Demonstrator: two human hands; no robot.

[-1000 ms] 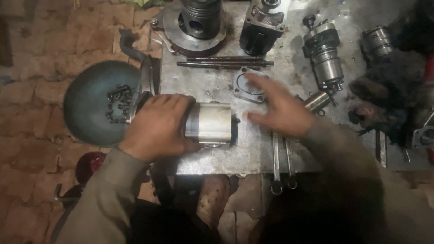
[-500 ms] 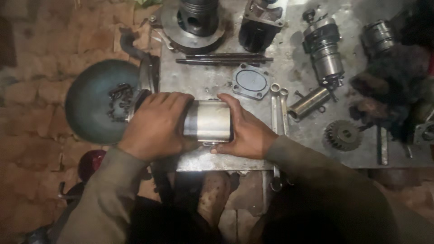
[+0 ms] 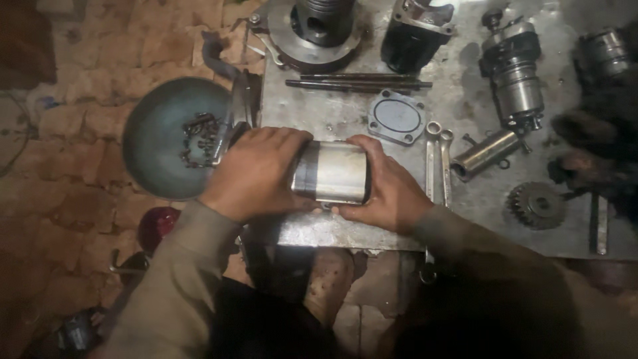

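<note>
Head view of a bench-top job. A polished metal cylinder housing (image 3: 330,172) lies on its side near the front edge of the steel plate table (image 3: 345,113), towards its left corner. The left hand (image 3: 256,174) wraps over the housing's left end, fingers curled closed around it; the right hand (image 3: 385,189) cups the right end, fingers bent against its face, so the round part cannot roll. Behind it lie a flat cover plate (image 3: 397,118), two long rods (image 3: 359,81) and a pair of spanners (image 3: 436,156); a gear (image 3: 535,205) sits farther right. A round dish (image 3: 159,143) just off the left edge keeps small loose bolts (image 3: 199,136) together.
</note>
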